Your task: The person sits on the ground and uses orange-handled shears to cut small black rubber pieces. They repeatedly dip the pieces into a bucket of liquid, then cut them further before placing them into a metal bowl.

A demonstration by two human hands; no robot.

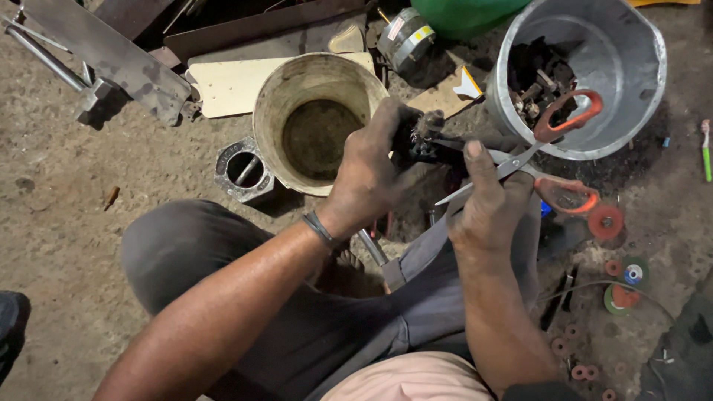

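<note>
Orange-handled scissors (536, 160) (grey bucket (639, 89) behind)

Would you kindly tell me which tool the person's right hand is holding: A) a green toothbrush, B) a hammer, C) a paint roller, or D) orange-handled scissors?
D: the right hand holds the orange-handled scissors with blades open, next to the dark small part gripped in the left hand.

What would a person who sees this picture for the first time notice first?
At the centre, two grimy hands meet: the left hand grips a small dark part, and the right hand holds orange-handled scissors against it. Behind them stand a dirty cream bucket and, at upper right, a grey metal bucket.
</note>
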